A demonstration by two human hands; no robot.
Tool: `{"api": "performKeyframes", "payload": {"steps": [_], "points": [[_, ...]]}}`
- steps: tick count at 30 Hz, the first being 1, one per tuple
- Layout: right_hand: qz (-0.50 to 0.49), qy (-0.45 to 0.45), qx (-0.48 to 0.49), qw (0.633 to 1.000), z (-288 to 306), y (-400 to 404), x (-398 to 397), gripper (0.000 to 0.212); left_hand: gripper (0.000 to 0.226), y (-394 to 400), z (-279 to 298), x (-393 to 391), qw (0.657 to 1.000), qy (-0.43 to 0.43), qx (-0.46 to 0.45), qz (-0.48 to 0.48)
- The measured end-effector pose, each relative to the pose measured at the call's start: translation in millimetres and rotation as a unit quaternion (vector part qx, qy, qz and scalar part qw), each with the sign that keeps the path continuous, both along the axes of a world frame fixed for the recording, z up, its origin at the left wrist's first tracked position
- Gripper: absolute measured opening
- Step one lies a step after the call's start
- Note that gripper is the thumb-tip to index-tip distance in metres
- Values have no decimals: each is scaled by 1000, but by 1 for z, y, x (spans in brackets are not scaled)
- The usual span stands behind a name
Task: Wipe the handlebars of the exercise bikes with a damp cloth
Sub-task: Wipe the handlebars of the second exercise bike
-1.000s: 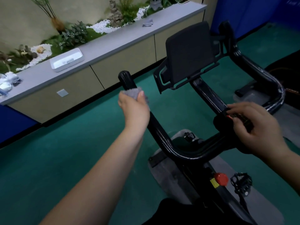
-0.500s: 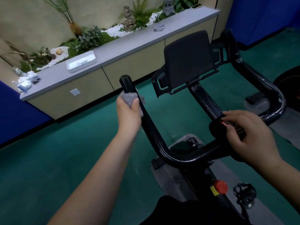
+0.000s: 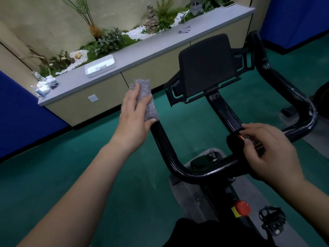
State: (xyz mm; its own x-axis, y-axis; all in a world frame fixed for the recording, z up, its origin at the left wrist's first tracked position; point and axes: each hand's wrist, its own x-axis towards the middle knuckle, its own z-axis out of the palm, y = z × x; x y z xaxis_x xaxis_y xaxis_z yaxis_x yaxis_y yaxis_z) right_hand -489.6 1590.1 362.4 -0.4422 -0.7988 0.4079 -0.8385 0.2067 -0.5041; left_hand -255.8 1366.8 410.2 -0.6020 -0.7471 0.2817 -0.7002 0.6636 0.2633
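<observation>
Left hand wrapped over a grey cloth, covering the tip of the left horn of the black handlebar. Right hand closed on the centre clamp of the handlebar, fingers on a small red-edged panel. Black tablet holder tilted above the stem. Red knob and a pedal lower on the frame. Green floor beneath. Behind, a grey counter carrying a white tray, with plants and white pebbles along the wall.
</observation>
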Motion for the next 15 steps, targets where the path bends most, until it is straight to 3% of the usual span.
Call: {"api": "performKeyframes", "payload": {"steps": [5, 9, 15], "points": [[0, -9, 10, 1000, -1, -1, -1, 23, 55, 0, -2, 2, 993, -83, -10, -84], [6, -6, 2, 1000, -2, 1, 1, 23, 39, 37, 1, 3, 977, -113, 68, -167], [8, -11, -12, 1000, -2, 2, 1, 22, 44, 104, -9, -15, 947, -186, 92, -247]]}}
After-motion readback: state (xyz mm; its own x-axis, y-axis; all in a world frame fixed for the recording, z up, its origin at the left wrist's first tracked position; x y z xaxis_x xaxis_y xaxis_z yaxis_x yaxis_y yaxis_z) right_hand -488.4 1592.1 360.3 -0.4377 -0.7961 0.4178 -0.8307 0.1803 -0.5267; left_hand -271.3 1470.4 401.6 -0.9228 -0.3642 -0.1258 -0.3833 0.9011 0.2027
